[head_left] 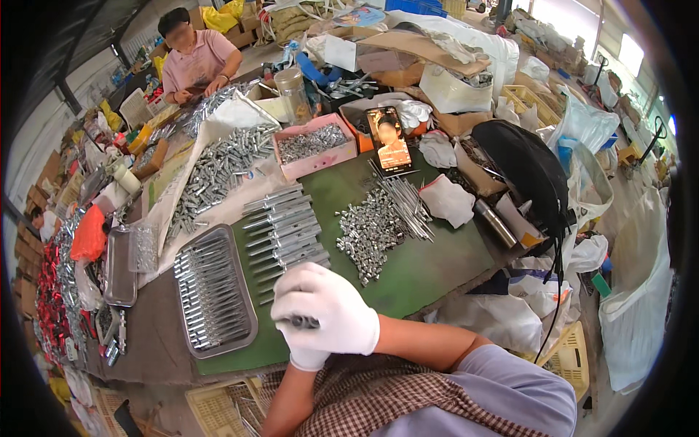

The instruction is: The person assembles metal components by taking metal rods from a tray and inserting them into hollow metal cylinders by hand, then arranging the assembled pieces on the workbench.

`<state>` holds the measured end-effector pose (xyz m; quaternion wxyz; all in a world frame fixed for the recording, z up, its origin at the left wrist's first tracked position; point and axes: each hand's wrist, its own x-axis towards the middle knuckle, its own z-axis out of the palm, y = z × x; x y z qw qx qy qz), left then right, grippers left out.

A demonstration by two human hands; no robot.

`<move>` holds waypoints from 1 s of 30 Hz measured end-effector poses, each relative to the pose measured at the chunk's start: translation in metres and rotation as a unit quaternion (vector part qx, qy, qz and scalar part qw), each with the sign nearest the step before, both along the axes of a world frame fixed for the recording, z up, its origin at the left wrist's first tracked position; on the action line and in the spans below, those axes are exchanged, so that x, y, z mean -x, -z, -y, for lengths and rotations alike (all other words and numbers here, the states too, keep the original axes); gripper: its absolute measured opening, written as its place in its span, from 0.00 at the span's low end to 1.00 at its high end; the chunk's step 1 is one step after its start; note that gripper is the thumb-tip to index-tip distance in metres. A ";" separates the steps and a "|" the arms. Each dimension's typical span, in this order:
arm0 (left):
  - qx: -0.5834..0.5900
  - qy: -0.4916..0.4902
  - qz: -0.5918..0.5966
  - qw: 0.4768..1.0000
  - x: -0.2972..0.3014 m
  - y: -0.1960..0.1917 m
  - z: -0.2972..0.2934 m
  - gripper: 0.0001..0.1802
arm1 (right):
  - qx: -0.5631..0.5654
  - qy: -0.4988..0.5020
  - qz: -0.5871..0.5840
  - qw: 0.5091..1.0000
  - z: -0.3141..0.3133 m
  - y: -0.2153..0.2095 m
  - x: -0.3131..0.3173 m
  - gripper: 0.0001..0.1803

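Both hands wear white gloves and are clasped together at the near edge of the green mat. My right hand (331, 309) lies over my left hand (309, 358), hiding most of its fingers. Both are closed around short grey metal pieces (303, 321), whose ends show between the gloves; their full shape is hidden. Just beyond lie rows of silver metal shafts with pointed ends (285, 231). On the left, a metal tray (254, 320) holds neat rows of similar shafts. Small metal sleeves (368, 237) are heaped to the right, beside thin steel rods (409, 207).
A phone (389, 142) leans upright behind the rods. Beside it are a pink box (295, 170) of small metal parts and a heap of metal cylinders (218, 171). A black bag (520, 171) and a steel flask (495, 223) border the right side. Another person (198, 62) works across the table.
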<state>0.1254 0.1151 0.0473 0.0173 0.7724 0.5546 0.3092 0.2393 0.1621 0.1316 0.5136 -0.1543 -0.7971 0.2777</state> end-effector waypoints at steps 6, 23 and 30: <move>0.011 0.032 0.070 0.997 -0.003 -0.003 0.001 0.40 | -0.014 -0.039 -0.036 0.999 0.005 -0.007 0.000 0.13; 0.098 0.030 0.413 0.905 0.019 -0.014 0.031 0.43 | 0.177 -0.128 -0.075 0.973 0.010 -0.013 0.013 0.11; 0.000 -0.099 0.494 0.864 0.070 0.006 0.072 0.43 | 0.234 -0.237 0.046 0.942 -0.023 -0.030 0.095 0.20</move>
